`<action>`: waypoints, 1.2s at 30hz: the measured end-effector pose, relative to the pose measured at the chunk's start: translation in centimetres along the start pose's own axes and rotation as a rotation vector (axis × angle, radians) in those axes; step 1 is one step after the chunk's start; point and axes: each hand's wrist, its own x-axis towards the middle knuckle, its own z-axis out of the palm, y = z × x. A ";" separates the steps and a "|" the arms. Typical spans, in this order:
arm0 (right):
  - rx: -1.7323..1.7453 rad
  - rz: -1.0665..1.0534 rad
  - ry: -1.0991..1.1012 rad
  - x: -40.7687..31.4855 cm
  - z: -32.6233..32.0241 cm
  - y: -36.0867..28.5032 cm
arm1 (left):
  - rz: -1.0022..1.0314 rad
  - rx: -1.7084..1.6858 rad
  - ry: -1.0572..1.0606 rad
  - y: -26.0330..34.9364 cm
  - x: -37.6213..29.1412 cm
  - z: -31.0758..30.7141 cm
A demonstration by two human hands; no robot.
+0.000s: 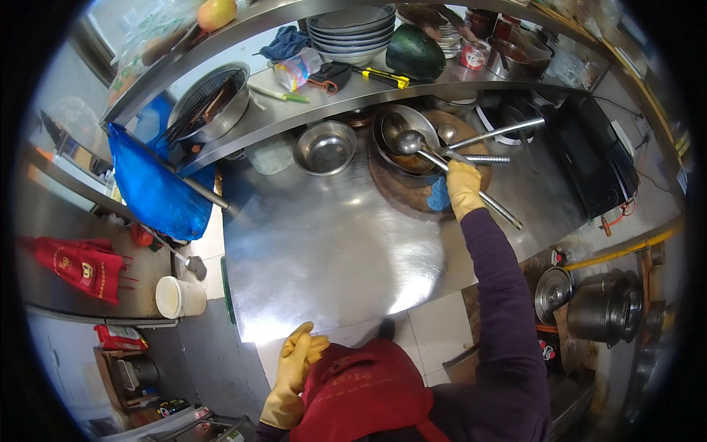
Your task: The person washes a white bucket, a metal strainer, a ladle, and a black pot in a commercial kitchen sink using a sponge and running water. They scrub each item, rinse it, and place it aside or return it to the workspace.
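Note:
My right hand (464, 182), in a yellow rubber glove, grips the long handle of a metal ladle (409, 142). The ladle's bowl hangs over nested metal pans (400, 119), and brownish residue shows in the upper one. Close to my fingers lie a perforated metal handle (489, 159) and another long metal handle (505, 132); whether I touch them is hard to tell. The pans rest on a round wooden chopping board (386, 190), with a blue cloth (439, 194) beside them. My left hand (300, 351), also gloved, is empty beside my red apron (364, 387), fingers loosely bent and apart.
A steel worktable (309, 237) lies before me, bearing a metal bowl (326, 147). Above its back edge, a shelf (342, 102) holds stacked bowls (351, 38) and a colander (221, 99). A black appliance (591, 154) stands right; a white bucket (179, 296) sits left.

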 end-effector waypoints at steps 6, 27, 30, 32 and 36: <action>0.014 0.011 0.084 -1.3 0.1 0.8 | 0.005 -0.059 -0.017 -0.2 -0.2 -1.0; 1.010 -0.080 0.366 -12.8 -9.2 -13.2 | 0.089 -0.069 0.179 3.7 -3.7 -11.1; 1.390 0.149 -0.732 -22.5 -8.2 -24.5 | 0.198 -0.137 0.196 4.6 -4.4 -17.5; 1.503 0.217 -1.097 -29.7 -8.5 -32.7 | 0.262 -0.156 0.260 5.2 -5.6 -22.5; 1.362 -0.057 -1.485 -39.6 -10.3 -47.3 | 0.403 -0.169 0.375 5.5 -8.7 -33.0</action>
